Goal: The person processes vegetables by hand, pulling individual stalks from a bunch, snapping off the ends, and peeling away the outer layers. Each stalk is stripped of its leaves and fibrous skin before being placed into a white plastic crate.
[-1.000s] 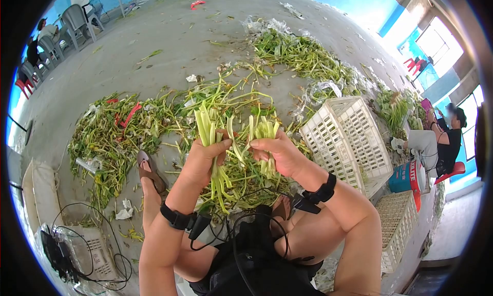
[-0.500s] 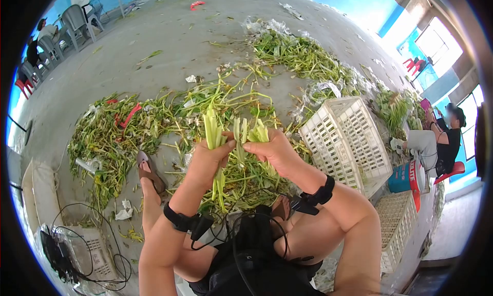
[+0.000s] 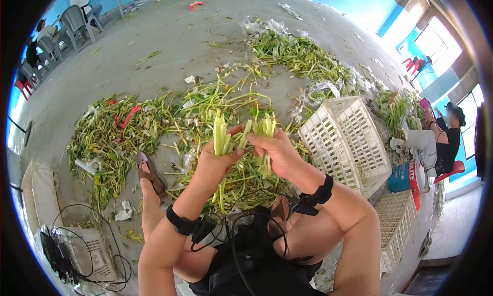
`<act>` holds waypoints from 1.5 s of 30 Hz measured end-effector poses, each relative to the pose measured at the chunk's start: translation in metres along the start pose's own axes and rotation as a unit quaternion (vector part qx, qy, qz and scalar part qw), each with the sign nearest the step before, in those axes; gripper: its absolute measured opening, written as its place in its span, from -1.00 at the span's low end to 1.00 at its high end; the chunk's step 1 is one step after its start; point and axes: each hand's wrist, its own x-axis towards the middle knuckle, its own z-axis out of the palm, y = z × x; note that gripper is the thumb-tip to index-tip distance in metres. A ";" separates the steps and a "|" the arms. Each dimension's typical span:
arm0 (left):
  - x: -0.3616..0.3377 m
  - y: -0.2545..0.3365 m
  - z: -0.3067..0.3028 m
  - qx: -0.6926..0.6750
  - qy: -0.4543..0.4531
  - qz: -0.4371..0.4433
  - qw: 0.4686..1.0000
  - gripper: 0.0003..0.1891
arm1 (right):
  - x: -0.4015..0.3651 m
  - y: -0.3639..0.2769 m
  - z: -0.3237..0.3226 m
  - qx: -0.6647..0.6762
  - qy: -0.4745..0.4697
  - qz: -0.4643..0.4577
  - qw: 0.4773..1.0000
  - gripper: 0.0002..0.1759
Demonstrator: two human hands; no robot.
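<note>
My left hand is closed around pale green stalks that stick up above the fist and hang below it. Close beside it, my right hand grips a second bunch of stalks, whose cut ends point up. A short stalk piece slants between the two hands, by the right thumb; which hand holds it is unclear. Under both hands lies a heap of green stalks and leaves on the floor.
More trimmings with red strips lie to the left, and another pile farther back. A white crate stands at the right, near a blue bucket and a second crate. A person sits far right. Cables lie lower left.
My left hand has moved slightly right and down with its stalks, its fingers now reaching toward the middle piece. My right hand has shifted slightly right, and the middle piece now tilts.
</note>
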 end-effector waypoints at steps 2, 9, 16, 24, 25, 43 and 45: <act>-0.002 0.001 0.006 0.013 0.011 0.011 1.000 -0.43 | 0.002 0.002 0.001 0.011 -0.003 0.005 1.000 -0.84; 0.002 -0.005 0.000 -0.032 -0.024 -0.011 0.999 -0.44 | -0.001 -0.007 0.004 0.049 0.002 0.032 0.998 -0.83; 0.009 -0.010 -0.011 -0.139 -0.019 -0.036 0.989 -0.52 | -0.003 -0.013 -0.007 0.066 0.022 0.045 0.997 -0.75; 0.009 -0.012 -0.008 -0.167 -0.020 -0.048 0.985 -0.49 | -0.006 -0.015 0.001 0.079 0.007 0.086 0.993 -0.78; 0.009 -0.012 -0.007 -0.168 -0.020 -0.049 0.984 -0.48 | -0.006 -0.014 0.002 0.062 0.009 0.084 0.994 -0.79; 0.011 -0.021 -0.011 -0.002 0.041 -0.015 0.999 -0.67 | -0.001 -0.009 0.000 -0.060 0.041 0.014 0.997 -0.82; 0.011 -0.020 -0.015 -0.011 0.024 -0.016 1.000 -0.71 | -0.001 -0.013 -0.002 -0.058 0.045 0.006 0.997 -0.82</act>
